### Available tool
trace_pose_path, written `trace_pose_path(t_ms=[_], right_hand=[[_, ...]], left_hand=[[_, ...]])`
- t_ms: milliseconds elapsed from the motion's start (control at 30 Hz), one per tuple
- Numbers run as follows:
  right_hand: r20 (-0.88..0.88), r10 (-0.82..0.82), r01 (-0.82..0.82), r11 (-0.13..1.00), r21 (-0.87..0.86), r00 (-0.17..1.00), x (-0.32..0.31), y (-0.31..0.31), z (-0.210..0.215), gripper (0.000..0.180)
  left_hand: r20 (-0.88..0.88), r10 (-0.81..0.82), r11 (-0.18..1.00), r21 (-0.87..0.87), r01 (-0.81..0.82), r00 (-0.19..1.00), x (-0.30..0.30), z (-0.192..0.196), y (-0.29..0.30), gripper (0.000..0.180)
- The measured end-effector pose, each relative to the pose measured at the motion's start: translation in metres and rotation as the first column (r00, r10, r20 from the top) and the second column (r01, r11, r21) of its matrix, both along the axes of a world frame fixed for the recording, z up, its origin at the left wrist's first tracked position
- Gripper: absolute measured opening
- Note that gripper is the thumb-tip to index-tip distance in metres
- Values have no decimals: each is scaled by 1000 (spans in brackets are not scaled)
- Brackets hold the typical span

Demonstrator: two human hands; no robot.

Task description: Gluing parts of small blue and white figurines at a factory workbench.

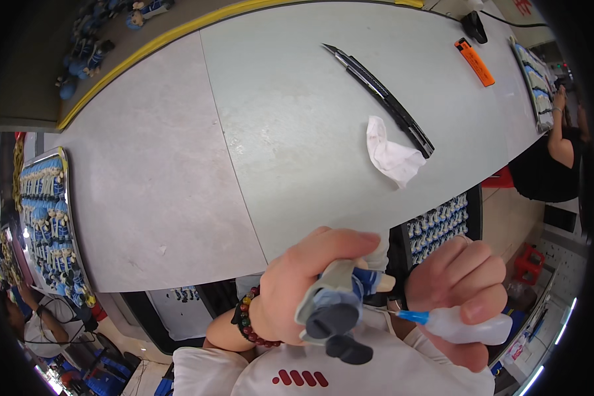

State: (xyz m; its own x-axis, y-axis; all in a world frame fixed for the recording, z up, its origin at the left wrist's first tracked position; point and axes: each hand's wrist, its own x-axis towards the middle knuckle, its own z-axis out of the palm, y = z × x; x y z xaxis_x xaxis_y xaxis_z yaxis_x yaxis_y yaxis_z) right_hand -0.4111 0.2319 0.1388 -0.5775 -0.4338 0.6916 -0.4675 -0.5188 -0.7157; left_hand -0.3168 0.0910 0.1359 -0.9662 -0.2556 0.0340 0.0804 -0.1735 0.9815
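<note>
My left hand grips a small toy figure with a grey base, dark grey pegs and a blue and tan body, held close to my chest below the table's near edge. A beaded bracelet is on that wrist. My right hand holds a small clear squeeze bottle whose blue nozzle points left toward the figure, nearly touching it.
On the grey table lie a crumpled white cloth, a long black utility knife and an orange lighter. Trays of several blue figures stand at the left, below the table and far right. Another person works at the right.
</note>
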Motion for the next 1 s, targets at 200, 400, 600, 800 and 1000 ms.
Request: trace_pose_path(t_ms=[200,400,600,800,1000], right_hand=[[17,71,-71,997,18,997,-4,1,-3,21],[297,-157,218,959,-183,942,4,-8,-1,39],[124,-718,711,696,105,685,-47,7,-12,50],[54,-704,602,641,476,708,-86,13,-15,49],[-98,-777,735,536,415,621,-85,9,-20,48]], left_hand=[[58,-13,1000,-22,14,998,0,5,-3,41],[-87,88,964,260,-62,992,3,-8,5,22],[-136,52,891,453,15,989,8,-3,6,23],[-154,-84,994,63,94,984,2,-3,-8,36],[-129,145,983,-96,-158,981,-5,-1,2,36]])
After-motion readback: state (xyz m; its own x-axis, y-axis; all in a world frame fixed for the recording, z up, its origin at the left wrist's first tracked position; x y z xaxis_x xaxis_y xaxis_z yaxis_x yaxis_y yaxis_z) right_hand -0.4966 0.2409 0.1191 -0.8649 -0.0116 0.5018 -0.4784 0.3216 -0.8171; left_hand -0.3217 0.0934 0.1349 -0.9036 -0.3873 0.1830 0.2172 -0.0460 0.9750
